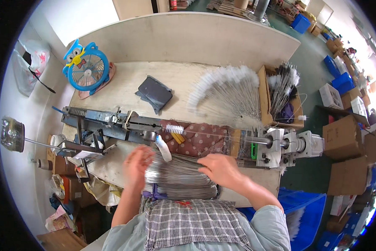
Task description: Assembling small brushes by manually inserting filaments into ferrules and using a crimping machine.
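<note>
A thick bundle of thin metal wires [177, 178] lies across the bench edge in front of me. My left hand [138, 164], smeared by motion, is over the bundle's left end, so its grip does not show. Over the right side of the wires is my right hand [220, 168], its index finger and thumb apart, with nothing seen between them. A white wrapped handle [163, 149] juts toward me between the hands. Beyond it, a white-bristled wire brush [174, 129] is stretched along the machine [127, 121], its stem running right to the metal shaft [258, 140].
Finished white brushes [227, 85] fan out at the back, beside a cardboard box [263, 94] of more brushes. A dark flat pad [155, 92] and a blue owl-shaped fan [87, 71] stand on the bench. A blue crate [311, 205] is low right. Dotted cloth [202, 142] covers the middle.
</note>
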### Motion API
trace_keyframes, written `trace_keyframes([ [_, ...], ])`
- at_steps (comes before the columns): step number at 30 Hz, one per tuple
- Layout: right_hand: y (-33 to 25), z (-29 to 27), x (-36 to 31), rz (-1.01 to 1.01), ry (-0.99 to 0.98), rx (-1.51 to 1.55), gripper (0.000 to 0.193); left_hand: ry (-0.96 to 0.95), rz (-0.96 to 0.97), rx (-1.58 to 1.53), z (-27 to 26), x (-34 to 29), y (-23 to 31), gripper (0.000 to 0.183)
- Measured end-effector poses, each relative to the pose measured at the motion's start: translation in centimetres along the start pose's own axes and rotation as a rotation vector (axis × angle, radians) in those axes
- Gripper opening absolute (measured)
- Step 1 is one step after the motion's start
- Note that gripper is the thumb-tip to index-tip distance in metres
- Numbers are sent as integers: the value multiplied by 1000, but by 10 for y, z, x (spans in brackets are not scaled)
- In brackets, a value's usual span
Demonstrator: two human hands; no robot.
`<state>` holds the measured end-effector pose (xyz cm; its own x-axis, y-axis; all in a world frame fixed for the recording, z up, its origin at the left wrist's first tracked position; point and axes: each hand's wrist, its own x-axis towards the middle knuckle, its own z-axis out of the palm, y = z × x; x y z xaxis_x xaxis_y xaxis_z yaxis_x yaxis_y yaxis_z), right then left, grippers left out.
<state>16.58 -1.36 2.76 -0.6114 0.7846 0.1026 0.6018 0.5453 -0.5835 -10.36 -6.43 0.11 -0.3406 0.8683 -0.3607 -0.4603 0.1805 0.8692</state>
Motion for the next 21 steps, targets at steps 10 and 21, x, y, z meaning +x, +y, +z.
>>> trace_keyframes([
  [10, 10, -4, -6, 63, -174, -175, 10, 919, 248, -373, -308, 12, 41, 28],
  [21, 12, -13, -7, 239, -149, -98, 14, 652, 180, -515, -200, 22, -33, 28],
])
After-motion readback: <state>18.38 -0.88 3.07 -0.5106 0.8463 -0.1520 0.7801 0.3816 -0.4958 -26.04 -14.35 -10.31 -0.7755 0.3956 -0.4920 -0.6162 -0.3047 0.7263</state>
